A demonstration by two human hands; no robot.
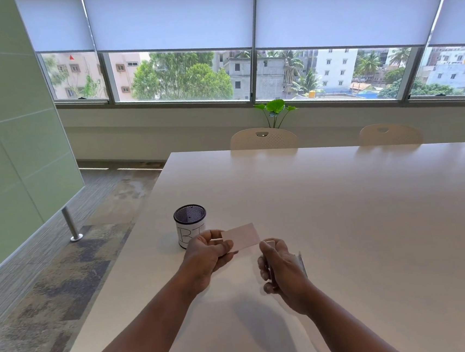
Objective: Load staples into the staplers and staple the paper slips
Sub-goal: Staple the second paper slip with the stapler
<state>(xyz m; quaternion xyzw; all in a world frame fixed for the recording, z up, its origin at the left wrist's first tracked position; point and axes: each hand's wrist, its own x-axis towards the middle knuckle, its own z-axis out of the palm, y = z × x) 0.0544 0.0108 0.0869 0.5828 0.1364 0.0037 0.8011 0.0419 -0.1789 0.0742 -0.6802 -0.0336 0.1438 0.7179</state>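
the left hand (204, 253) is pinching a small paper slip (241, 236) by its left end, held up off the white counter (342, 207) just right of the mesh pen cup (190, 224) with "b" written on its label. the right hand (281, 267) sits just right of the slip, further from the cup, fingers curled round a slim shiny thing, probably a stapler (301, 264), though it's mostly hidden and blurry.
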